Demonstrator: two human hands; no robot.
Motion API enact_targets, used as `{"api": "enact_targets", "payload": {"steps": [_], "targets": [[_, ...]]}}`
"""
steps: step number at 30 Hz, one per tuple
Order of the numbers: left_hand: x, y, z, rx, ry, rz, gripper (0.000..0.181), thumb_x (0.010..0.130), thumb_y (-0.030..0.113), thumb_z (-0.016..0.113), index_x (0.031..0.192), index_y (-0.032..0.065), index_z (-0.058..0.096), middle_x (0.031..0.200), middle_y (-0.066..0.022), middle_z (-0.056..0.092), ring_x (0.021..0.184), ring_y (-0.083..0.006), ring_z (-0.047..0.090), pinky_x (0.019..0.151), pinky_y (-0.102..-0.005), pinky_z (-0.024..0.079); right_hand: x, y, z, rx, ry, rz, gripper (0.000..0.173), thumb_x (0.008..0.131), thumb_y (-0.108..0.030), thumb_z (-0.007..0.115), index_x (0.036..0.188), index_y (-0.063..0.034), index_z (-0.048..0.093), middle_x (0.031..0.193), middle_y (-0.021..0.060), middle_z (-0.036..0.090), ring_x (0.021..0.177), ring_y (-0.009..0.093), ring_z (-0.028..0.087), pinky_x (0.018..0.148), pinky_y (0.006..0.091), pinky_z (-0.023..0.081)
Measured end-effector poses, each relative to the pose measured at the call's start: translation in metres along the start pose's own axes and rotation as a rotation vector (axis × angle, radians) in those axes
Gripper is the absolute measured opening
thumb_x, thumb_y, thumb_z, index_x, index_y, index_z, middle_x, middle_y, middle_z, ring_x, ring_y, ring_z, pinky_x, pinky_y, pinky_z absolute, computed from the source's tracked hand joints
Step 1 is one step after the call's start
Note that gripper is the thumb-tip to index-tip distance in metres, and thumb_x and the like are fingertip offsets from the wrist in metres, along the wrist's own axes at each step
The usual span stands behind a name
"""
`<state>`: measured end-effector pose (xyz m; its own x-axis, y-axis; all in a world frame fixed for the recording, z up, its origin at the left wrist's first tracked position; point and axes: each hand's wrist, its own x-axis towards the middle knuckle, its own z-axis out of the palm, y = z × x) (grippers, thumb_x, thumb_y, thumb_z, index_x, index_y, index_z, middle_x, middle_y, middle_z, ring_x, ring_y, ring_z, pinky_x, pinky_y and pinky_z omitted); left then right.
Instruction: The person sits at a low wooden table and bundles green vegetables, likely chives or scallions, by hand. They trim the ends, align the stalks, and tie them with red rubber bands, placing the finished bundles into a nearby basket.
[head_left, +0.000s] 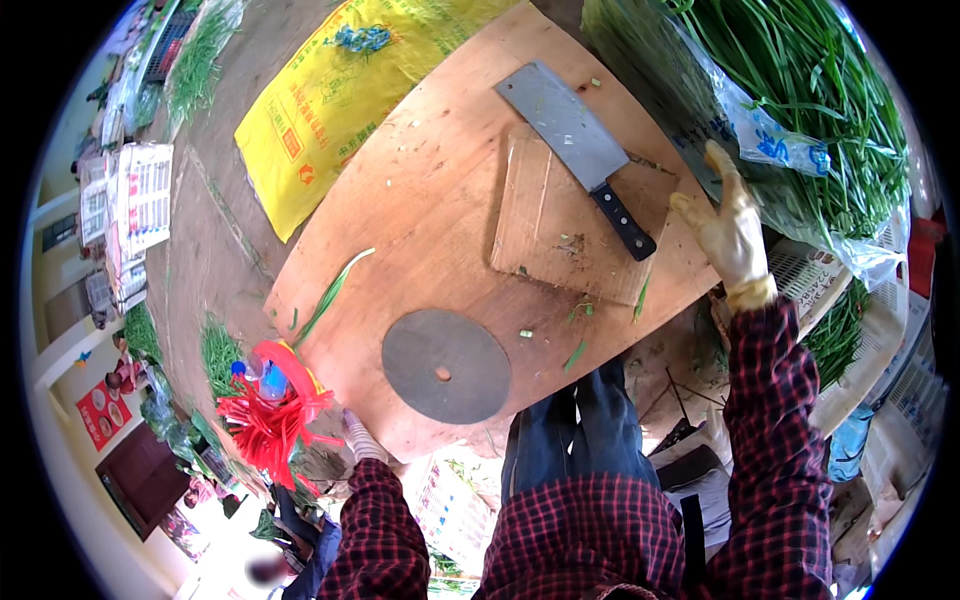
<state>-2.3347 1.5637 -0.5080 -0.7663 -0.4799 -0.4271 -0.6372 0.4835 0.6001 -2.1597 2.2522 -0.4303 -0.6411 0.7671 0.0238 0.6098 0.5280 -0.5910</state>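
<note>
My right hand (729, 229), in a pale glove, is at the right edge of the wooden tabletop (427, 217). Its thumb and fingers are spread, and it holds nothing. Beside it stands a clear plastic bag (784, 142) full of long green leaves that look like garlic chives (825, 67). A cleaver (566, 124) with a black riveted handle lies on a flattened piece of cardboard (555, 225), left of that hand. My left hand (364, 441), also gloved, is at the table's near left corner, close to a bundle of red strips (270, 427); its fingers are mostly hidden.
A dark round disc (446, 367) with a centre hole lies near the table's front. One green stalk (334, 296) and small scraps lie about. A yellow printed sack (337, 105) is beyond the left edge. A white plastic crate (862, 360) stands at right. Another person (307, 547) is at lower left.
</note>
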Motion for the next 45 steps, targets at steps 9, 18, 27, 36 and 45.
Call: {"api": "enact_targets", "payload": {"steps": [9,18,27,36,45], "targets": [[-0.184,-0.03,-0.041,0.411,-0.182,0.083,0.06,0.094,0.027,0.053,0.138,-0.009,0.036,0.139,-0.0258,0.044,0.125,-0.0314,0.048,0.106,-0.0372,0.037,-0.262,0.017,-0.064,0.369,-0.333,0.54,0.039,0.075,-0.001,0.067,0.113,-0.0041,0.064,0.095,0.0137,0.069,0.088,0.022,0.066,0.079,0.0345,0.052],[-0.242,-0.078,-0.077,0.587,-0.78,0.145,0.048,0.094,0.021,0.055,0.133,-0.005,0.044,0.126,-0.0174,0.053,0.113,-0.023,0.053,0.102,-0.0348,0.041,-0.473,0.004,-0.167,-0.326,-1.205,0.767,0.023,0.079,-0.02,0.058,0.089,-0.005,0.072,0.091,0.0201,0.069,0.088,0.032,0.068,0.077,0.0427,0.054],[-0.273,0.034,-0.005,0.245,-0.694,-0.434,0.042,0.091,0.028,0.057,0.118,-0.0042,0.057,0.113,-0.0103,0.06,0.108,-0.0188,0.056,0.099,-0.0278,0.041,-0.405,0.03,-0.08,-0.75,-1.116,0.096,0.023,0.082,-0.013,0.058,0.1,-0.0006,0.066,0.1,0.0096,0.064,0.099,0.025,0.057,0.085,0.0395,0.043],[-0.269,0.025,0.0,0.297,-0.585,-0.397,0.043,0.089,0.021,0.056,0.127,0.0006,0.054,0.128,-0.0078,0.054,0.12,-0.0175,0.048,0.097,-0.0256,0.042,-0.421,0.064,-0.007,-0.652,-1.165,-0.123,0.032,0.092,-0.024,0.052,0.121,-0.0209,0.063,0.129,0.0053,0.057,0.121,0.034,0.05,0.101,0.063,0.03],[-0.239,-0.038,-0.04,0.524,-0.862,0.152,0.041,0.09,0.0,0.048,0.131,-0.0061,0.044,0.128,-0.0174,0.054,0.121,-0.0259,0.052,0.106,-0.0339,0.039,-0.467,0.081,-0.045,-0.451,-1.214,0.217,0.023,0.085,-0.018,0.052,0.091,-0.0082,0.072,0.085,0.0125,0.071,0.081,0.028,0.069,0.068,0.04,0.054]]}}
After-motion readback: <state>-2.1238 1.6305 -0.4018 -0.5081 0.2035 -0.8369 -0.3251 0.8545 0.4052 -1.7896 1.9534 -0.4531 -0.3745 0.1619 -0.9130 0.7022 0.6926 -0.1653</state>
